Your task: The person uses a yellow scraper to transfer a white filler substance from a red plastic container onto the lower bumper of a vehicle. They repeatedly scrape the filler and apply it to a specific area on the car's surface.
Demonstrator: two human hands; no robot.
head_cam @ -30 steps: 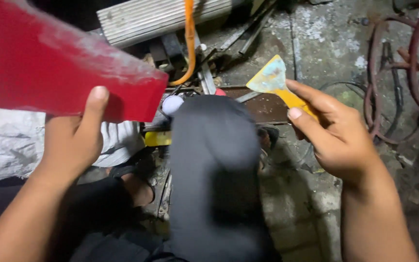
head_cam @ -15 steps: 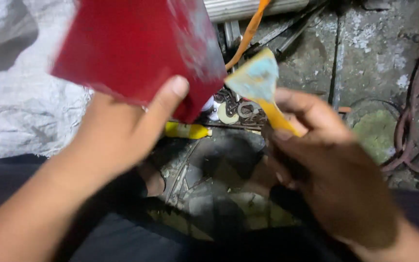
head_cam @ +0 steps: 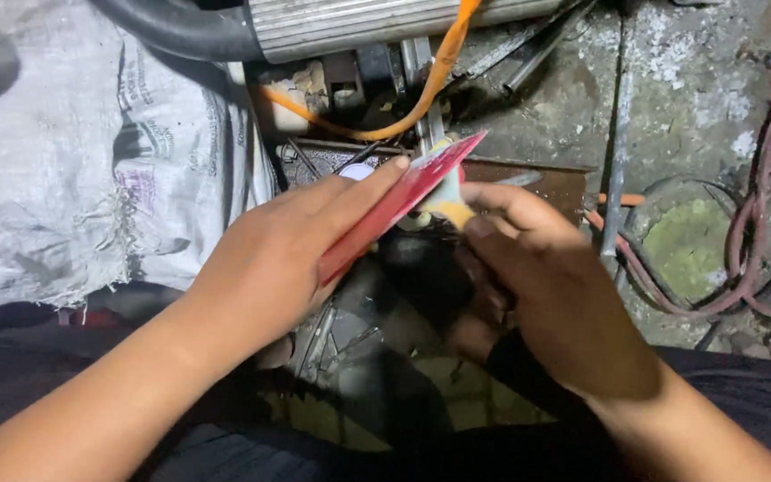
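white woven sack [head_cam: 82,152] covers the floor's left side | left hand [head_cam: 287,259] fingers closed on red panel [head_cam: 399,203], edge-on at centre | right hand [head_cam: 546,286] pinches yellow-handled scraper [head_cam: 446,203] touching the panel

The scraper [head_cam: 446,203] is mostly hidden — blade behind the red panel [head_cam: 399,207], handle inside the right hand [head_cam: 546,295]; both forearms run off the bottom edge.

A stained concrete floor [head_cam: 689,80], a white woven sack [head_cam: 73,161] at left, reddish hoses [head_cam: 760,223] coiled at right.
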